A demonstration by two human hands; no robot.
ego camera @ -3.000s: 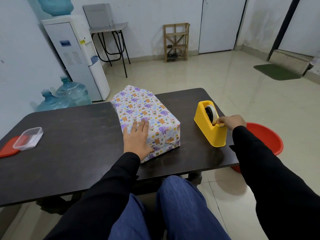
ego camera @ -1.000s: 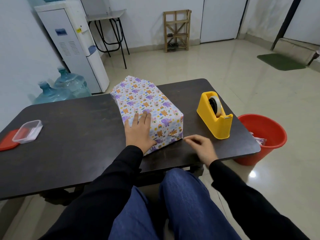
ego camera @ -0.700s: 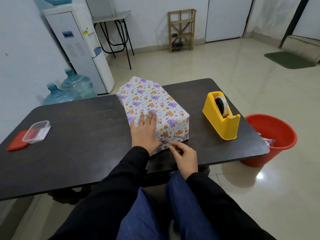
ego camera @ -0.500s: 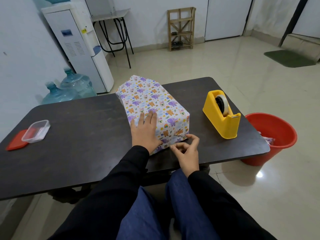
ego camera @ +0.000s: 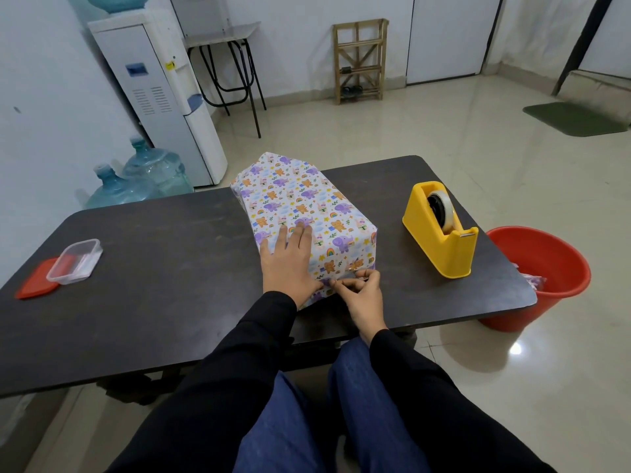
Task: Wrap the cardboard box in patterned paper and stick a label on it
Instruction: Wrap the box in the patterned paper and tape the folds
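Box (ego camera: pixel 307 206) wrapped in patterned paper (ego camera: pixel 345 249), mid table (ego camera: pixel 164 268), just left of yellow tape dispenser (ego camera: pixel 440 233). L hand (ego camera: pixel 290 264) flat on top at near end, fingers straight, pressing down. R hand (ego camera: pixel 362 298) fingers curled, pinching patterned paper at near-end top edge.

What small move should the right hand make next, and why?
Probably press down along the near-end flap to fix it: the right hand pinches at that fold of the wrapped box, while the left hand lies flat on top, steadying it.
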